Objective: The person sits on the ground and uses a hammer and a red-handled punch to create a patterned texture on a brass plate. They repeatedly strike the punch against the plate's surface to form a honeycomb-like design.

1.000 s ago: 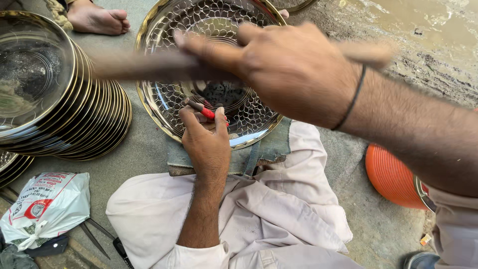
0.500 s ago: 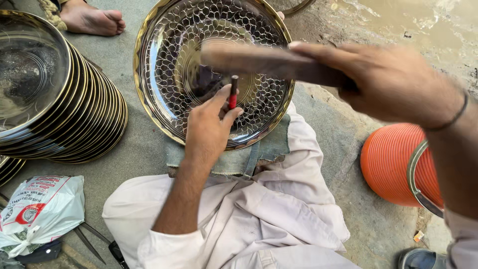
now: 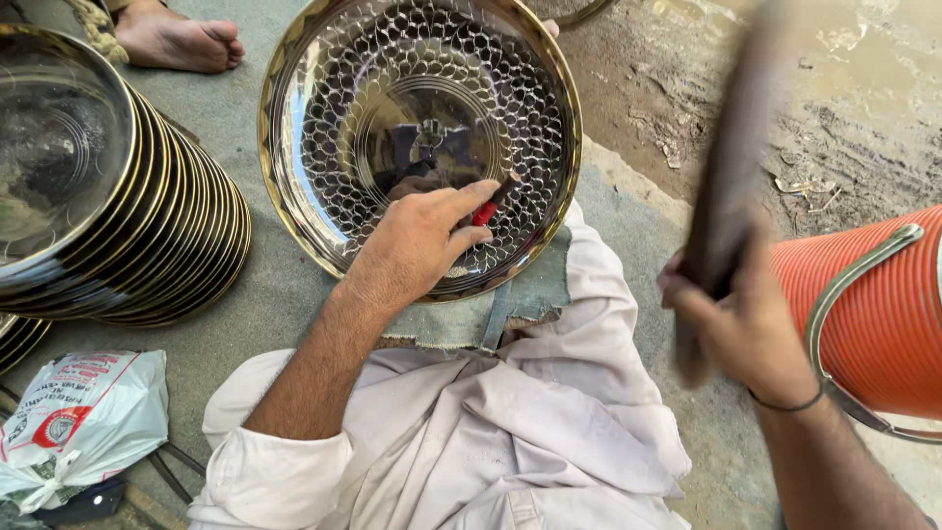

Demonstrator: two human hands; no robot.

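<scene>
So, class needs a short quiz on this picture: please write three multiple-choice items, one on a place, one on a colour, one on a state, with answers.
1. Where does the stack of metal bowls lie?
A. left of the patterned plate
B. on the person's lap
C. inside the orange container

2. What colour is the ribbed container at the right edge?
A. blue
B. orange
C. green

3. What is the right hand doing?
A. resting open on the ground
B. gripping a dark stick, raised
C. holding a bag

Answers:
1 A: the stack sits left of the patterned plate.
2 B: its ribbed wall is orange.
3 B: it is closed round the blurred dark stick, while the left hand holds a red-handled tool on the plate.
</scene>
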